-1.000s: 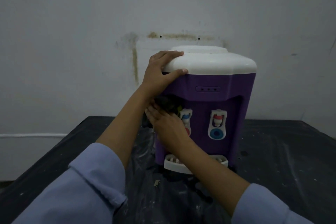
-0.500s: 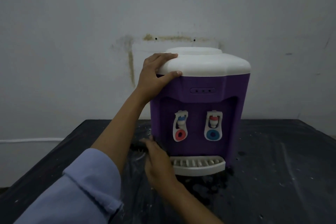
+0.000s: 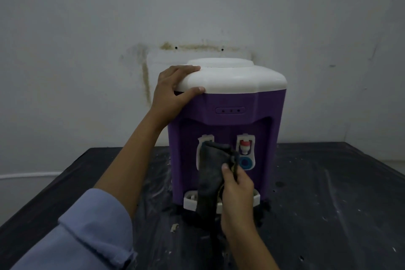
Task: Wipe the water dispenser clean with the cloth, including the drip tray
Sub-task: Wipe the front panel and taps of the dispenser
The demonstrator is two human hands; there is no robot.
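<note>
Left hand point(image 3: 173, 92) clamps the white lid corner, thumb under the rim, likely bracing the water dispenser point(image 3: 228, 129) on the dark table point(image 3: 328, 193). Right hand point(image 3: 237, 190) pinches the dark cloth point(image 3: 211, 171), draped over the left tap and hiding part of the drip tray point(image 3: 190, 200).

Only clothing in shot is a light blue long sleeve point(image 3: 65, 254) on the left arm, sitting well back from the left hand point(image 3: 173, 92). It looks like plain shirt fabric, kinda loose and baggy, with soft creases all over. The cuff point(image 3: 103, 215) end is turned back into a chunky fold, and from there up to the hand the forearm is bare. The right hand point(image 3: 237, 193) is bare too, same with its forearm all the way back to the bottom edge of the view. Thumbnails on both hands look short.
</note>
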